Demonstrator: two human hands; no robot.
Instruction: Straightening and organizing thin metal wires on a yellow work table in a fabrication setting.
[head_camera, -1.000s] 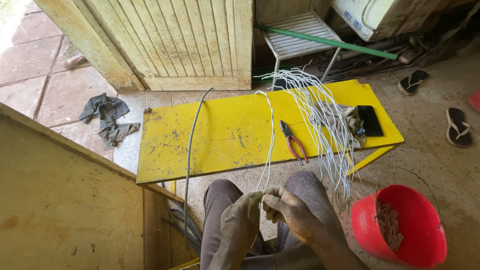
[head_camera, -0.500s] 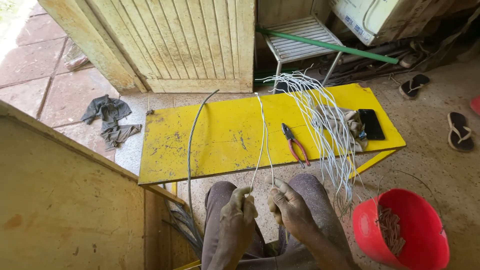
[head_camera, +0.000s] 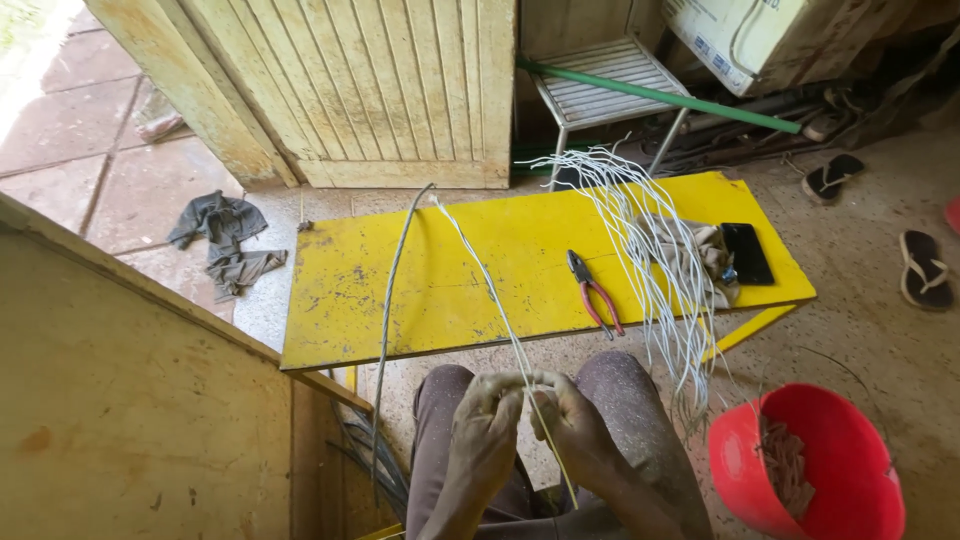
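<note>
My left hand (head_camera: 487, 425) and my right hand (head_camera: 572, 420) are together over my knees, both pinching one thin pale wire (head_camera: 478, 272). That wire runs from my fingers up across the yellow board (head_camera: 450, 290) to its far edge. A grey cable (head_camera: 388, 300) lies to the left of it and hangs down past the board's near edge. A bundle of white wires (head_camera: 655, 255) drapes over the board's right part. Red-handled pliers (head_camera: 592, 292) lie on the board just left of that bundle.
A black phone (head_camera: 746, 252) rests on a cloth at the board's right end. A red bucket (head_camera: 810, 470) with scraps stands at my right. A pale wooden door (head_camera: 380, 80), a metal stool (head_camera: 605, 85), a green pipe (head_camera: 660, 95), sandals (head_camera: 925, 268) and a grey rag (head_camera: 222, 240) surround the board.
My hands have drawn closer to my lap, and the thin wire now stretches straighter across the board. The view shifted slightly down.
</note>
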